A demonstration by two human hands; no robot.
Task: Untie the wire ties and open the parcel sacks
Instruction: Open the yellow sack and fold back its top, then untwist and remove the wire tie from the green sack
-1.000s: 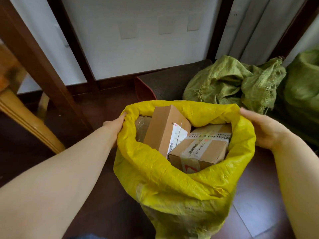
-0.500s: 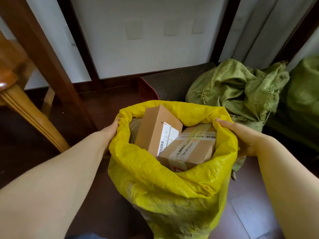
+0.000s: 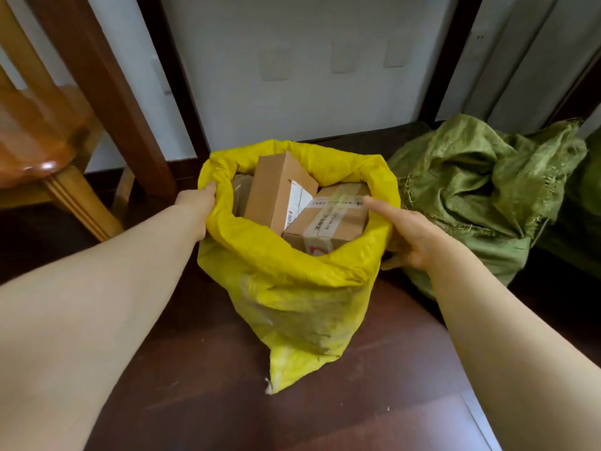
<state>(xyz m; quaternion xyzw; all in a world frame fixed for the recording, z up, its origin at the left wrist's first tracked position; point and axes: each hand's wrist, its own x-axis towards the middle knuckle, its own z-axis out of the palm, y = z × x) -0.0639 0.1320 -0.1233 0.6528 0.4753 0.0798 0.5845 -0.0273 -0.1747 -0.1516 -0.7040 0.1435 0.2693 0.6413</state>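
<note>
The yellow sack (image 3: 292,288) stands open, boxes (image 3: 276,190) inside. Left hand (image 3: 195,206) grasps its rim at 9 o'clock; right hand (image 3: 413,236) at 3 o'clock.

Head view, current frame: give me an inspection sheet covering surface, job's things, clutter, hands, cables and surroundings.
Surface: dark wooden floor; the sack stands on it.
Job's things: yellow sack, mouth open, rim rolled down; upright box and taped box inside; no wire tie seen.
Clutter: green sack, crumpled, at its right.
Hands: left hand grips the rim's left side; right hand holds the right side, one finger laid over the rim.
Cables: nothing seen.
Surroundings: wooden chair at left, white wall behind.
</note>
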